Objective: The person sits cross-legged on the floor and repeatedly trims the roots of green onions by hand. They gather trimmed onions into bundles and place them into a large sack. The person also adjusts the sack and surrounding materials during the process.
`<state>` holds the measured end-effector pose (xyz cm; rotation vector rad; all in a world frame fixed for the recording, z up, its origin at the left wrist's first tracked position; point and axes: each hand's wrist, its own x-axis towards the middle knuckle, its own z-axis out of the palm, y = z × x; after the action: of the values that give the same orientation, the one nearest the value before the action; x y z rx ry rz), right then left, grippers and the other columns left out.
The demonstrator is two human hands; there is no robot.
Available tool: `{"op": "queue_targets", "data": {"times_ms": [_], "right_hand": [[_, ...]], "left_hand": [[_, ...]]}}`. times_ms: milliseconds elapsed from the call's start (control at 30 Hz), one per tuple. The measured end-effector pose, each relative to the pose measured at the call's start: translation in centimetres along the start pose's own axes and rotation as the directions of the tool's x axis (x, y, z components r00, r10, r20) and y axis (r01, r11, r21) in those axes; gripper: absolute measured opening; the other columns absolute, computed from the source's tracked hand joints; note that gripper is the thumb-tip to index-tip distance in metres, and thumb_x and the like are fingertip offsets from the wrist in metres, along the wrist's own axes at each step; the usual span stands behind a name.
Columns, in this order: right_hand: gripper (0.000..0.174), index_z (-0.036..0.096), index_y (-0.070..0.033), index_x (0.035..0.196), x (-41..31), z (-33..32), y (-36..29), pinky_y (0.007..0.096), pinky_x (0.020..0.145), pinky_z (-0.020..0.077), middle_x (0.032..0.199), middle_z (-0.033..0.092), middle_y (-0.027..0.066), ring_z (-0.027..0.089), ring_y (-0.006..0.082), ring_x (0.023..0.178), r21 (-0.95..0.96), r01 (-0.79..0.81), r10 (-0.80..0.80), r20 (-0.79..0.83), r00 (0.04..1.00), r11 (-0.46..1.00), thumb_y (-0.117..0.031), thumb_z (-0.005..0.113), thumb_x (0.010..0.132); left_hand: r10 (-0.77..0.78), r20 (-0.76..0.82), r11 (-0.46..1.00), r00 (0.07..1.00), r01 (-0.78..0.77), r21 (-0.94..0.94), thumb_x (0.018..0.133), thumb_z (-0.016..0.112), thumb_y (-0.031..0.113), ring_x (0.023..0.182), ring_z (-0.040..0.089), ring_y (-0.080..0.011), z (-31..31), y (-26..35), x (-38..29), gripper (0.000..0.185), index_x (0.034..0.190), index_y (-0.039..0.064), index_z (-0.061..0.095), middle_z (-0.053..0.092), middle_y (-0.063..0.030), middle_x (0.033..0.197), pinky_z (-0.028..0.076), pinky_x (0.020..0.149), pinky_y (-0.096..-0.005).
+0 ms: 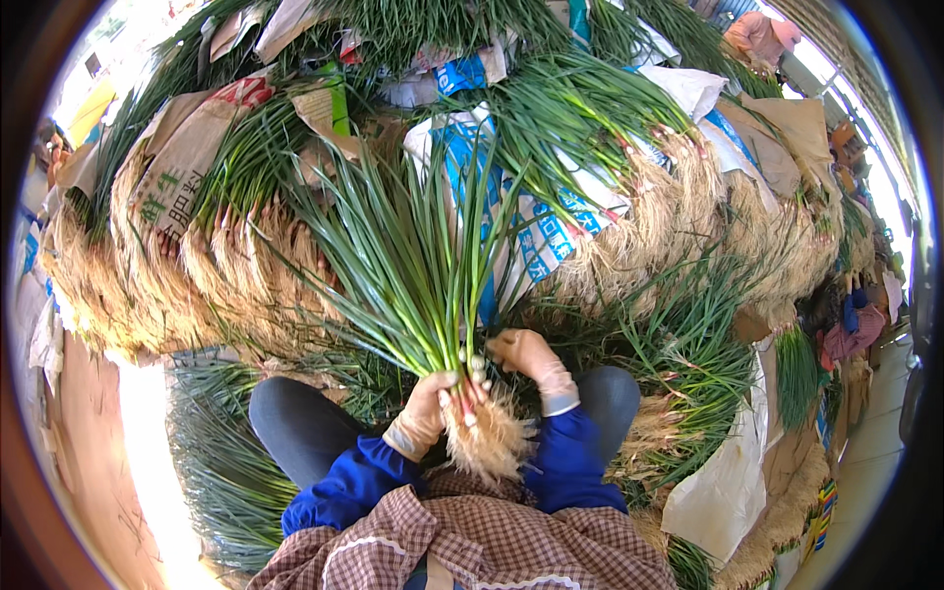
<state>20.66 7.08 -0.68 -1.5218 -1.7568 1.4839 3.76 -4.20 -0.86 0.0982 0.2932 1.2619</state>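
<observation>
My left hand (425, 414), in a pale glove, grips a bunch of spring onions (424, 310) just above its roots. The long green leaves fan out away from me. Below that hand, reddish-white bulbs and a tangle of pale roots (488, 441) hang over my lap. To the right of the stems is my right hand (529, 360), also gloved, with curled fingers near the base of the leaves. Whether those fingers hold anything is hidden. Beneath the leaves lies a blue-and-white printed sack (542, 254).
A high pile of rooted spring onions (258, 258) crosses in front of me, layered with printed paper sacks (184, 166). Loose onions (693, 376) lie at my right, beside a white sheet (726, 487). Green leaves (221, 472) spread at my left. Another person (759, 40) is at far right.
</observation>
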Motion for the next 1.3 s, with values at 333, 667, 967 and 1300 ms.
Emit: {"op": "queue_targets", "data": {"times_ms": [333, 667, 967, 1300], "right_hand": [[0.029, 0.064, -0.007, 0.097, 4.2, -12.0, -8.9, 0.0473, 0.073, 0.0493, 0.085, 0.065, 0.0162, 0.063, 0.0360, 0.078, -0.896, -0.073, -0.563, -0.337, 0.754, 0.438, -0.034, 0.053, 0.093], [0.035, 0.066, -0.008, 0.089, -9.2, -0.3, -6.6, 0.0355, 0.059, 0.0500, 0.073, 0.062, 0.0071, 0.063, 0.0228, 0.067, -0.737, 0.406, -0.541, 0.065, 0.839, 0.541, -0.043, 0.058, 0.089], [0.031, 0.061, -0.002, 0.091, -0.5, -0.7, -6.1, 0.0257, 0.054, 0.0402, 0.066, 0.055, -0.0006, 0.049, 0.0084, 0.058, 0.142, -0.067, 0.071, -0.026, 0.997, 0.988, -0.033, 0.062, 0.091], [0.032, 0.066, -0.003, 0.098, 1.2, -2.0, -4.9, 0.0279, 0.063, 0.0453, 0.084, 0.062, 0.0027, 0.053, 0.0124, 0.069, 0.255, 0.103, -0.074, -0.120, 0.990, 0.961, -0.034, 0.064, 0.090]], "left_hand": [[0.079, 0.246, 0.995, 0.966, -0.062, -0.078, 0.071, 0.068, 0.010, 0.070, 0.051, -0.0168, 3.9, 3.5, -1.0, 0.042, 0.109, 0.010, 0.050, 0.047, -0.0009, 0.078, 0.049, 0.084, -0.0384], [-0.082, 0.023, 0.997, 0.996, 0.082, -0.006, 0.078, 0.063, 0.010, 0.115, 0.056, -0.0375, -1.1, 1.6, 2.4, 0.047, 0.122, -0.003, 0.053, 0.053, -0.0225, 0.130, 0.052, 0.091, -0.0493], [-0.044, 0.058, 0.995, 0.997, 0.039, 0.087, 0.079, 0.061, 0.011, 0.120, 0.051, -0.0392, -0.7, 1.7, 2.2, 0.054, 0.130, 0.001, 0.046, 0.044, -0.0234, 0.140, 0.054, 0.084, -0.0502], [-0.086, 0.180, 0.995, 0.980, 0.092, -0.027, 0.078, 0.065, 0.013, 0.121, 0.050, -0.0405, -1.9, 1.7, 4.3, 0.049, 0.124, 0.002, 0.050, 0.043, -0.0260, 0.139, 0.052, 0.088, -0.0497]]}}
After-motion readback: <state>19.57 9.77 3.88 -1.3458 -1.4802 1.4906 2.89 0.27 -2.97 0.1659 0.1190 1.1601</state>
